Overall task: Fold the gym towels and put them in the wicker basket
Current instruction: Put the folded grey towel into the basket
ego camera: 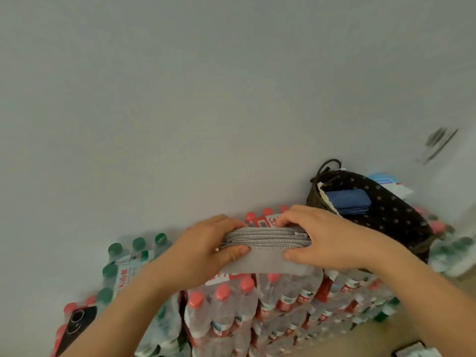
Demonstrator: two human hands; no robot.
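A folded grey gym towel (265,249) is held in the air above packs of bottled water. My left hand (206,249) grips its left end, thumb on the near face and fingers curled over the top. My right hand (327,240) grips the right end the same way. The dark wicker basket (394,215) with a dotted lining stands just right of and behind my right hand. A folded blue towel (347,200) lies inside it.
Shrink-wrapped packs of red-capped bottles (247,310) lie under the towel. Green-capped bottles (123,256) stand to the left. A black phone (77,325) rests at the lower left. A white wall fills the upper view. A white-and-blue packet (391,184) sits behind the basket.
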